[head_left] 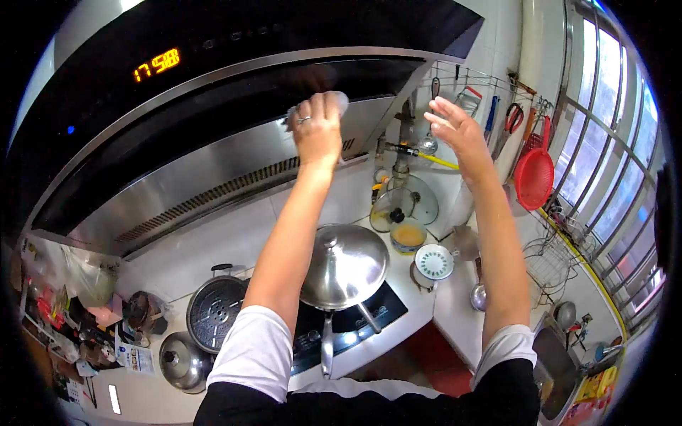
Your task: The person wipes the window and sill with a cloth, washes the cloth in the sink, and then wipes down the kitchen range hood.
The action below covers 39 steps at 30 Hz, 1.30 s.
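Observation:
My left hand [320, 135], with a ring on one finger, presses a pale wiping cloth [342, 104] against the black front panel of the range hood [234, 106]. Its fingers are closed over the cloth, so most of it is hidden. Raised in the air to the right is my right hand [462, 138], its fingers apart and holding nothing. Below my arms, a wok with a domed steel lid [348, 263] sits on the black gas stove [391, 309], its long handle pointing toward me.
A steamer pot [213, 312] and a lidded pot [181, 362] stand left of the stove. On the right are a bowl of yellowish food [408, 234], a patterned dish [434, 262] and glass lids [415, 202]. A red strainer [534, 177] hangs near the barred window [604, 128].

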Each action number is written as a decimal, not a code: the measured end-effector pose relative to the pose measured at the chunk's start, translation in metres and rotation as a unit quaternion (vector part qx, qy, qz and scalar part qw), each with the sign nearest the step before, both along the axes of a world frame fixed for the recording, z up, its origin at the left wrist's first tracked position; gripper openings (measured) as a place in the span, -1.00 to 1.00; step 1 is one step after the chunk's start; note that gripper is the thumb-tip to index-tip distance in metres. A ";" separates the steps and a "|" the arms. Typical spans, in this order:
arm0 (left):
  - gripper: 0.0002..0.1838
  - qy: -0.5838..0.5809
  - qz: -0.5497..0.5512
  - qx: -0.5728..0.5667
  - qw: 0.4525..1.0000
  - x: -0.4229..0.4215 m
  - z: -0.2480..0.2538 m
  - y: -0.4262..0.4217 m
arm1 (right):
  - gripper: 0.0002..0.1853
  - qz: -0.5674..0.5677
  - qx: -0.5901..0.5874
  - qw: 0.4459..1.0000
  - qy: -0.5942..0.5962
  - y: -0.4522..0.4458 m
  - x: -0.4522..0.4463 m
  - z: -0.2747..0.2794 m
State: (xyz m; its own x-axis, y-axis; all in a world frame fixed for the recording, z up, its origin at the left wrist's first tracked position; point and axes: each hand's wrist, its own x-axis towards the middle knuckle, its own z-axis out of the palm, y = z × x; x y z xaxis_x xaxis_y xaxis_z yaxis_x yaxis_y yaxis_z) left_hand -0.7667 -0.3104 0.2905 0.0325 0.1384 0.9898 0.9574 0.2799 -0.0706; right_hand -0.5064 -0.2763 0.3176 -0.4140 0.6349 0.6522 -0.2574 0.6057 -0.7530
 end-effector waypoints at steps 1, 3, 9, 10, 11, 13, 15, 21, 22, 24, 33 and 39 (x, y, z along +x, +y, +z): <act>-0.61 0.025 -0.018 0.006 1.000 0.010 -0.002 0.017 | -0.31 -0.008 0.004 1.000 -0.004 0.006 0.004 -0.004; -0.68 0.086 -0.044 0.047 0.994 0.027 -0.001 0.047 | -0.33 -0.007 0.007 1.000 -0.007 0.010 0.013 -0.008; -0.70 0.097 -0.104 -0.006 0.990 0.058 0.007 0.082 | -0.40 0.029 -0.021 0.999 -0.031 0.010 0.019 -0.015; -0.70 0.104 -0.103 -0.025 0.989 0.057 0.008 0.079 | -0.40 0.031 -0.022 0.999 -0.029 0.013 0.015 -0.016; -0.70 0.110 -0.102 -0.043 0.988 0.056 0.008 0.075 | -0.39 0.049 -0.005 0.999 -0.019 0.019 0.009 -0.016; -0.69 0.136 -0.098 -0.054 0.984 0.047 0.006 0.058 | -0.38 0.070 0.010 0.997 -0.007 0.023 -0.005 -0.010; -0.66 0.163 -0.100 -0.059 0.980 0.035 0.000 0.043 | -0.36 0.100 0.022 0.995 0.010 0.021 -0.026 0.000; -0.71 0.105 -0.108 -0.146 0.978 0.010 -0.013 -0.023 | -0.21 0.189 -0.064 0.977 0.080 0.026 -0.088 0.023; -0.71 0.055 -0.130 -0.167 0.976 0.007 -0.009 -0.035 | -0.18 0.213 -0.106 0.965 0.108 0.024 -0.097 0.026; -0.68 0.001 -0.192 -0.164 0.968 -0.010 -0.005 -0.052 | -0.10 0.229 -0.149 0.957 0.102 0.025 -0.107 0.032; -0.66 -0.455 -0.475 0.098 0.746 -0.041 -0.032 -0.158 | -0.94 0.309 -0.177 0.914 0.193 0.064 -0.142 0.026; -0.62 -0.257 -0.354 0.423 0.794 -0.119 -0.009 -0.315 | -0.75 0.303 -0.186 0.921 0.157 0.070 -0.134 0.028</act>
State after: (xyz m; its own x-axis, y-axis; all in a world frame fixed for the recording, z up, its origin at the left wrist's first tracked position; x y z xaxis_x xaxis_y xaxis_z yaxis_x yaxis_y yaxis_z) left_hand -0.8854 -0.6254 0.2813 -0.6315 -0.4562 0.6270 0.7383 -0.6009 0.3064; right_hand -0.6404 -0.2064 0.3457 -0.5946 0.5534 0.5832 -0.7032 -0.0063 -0.7110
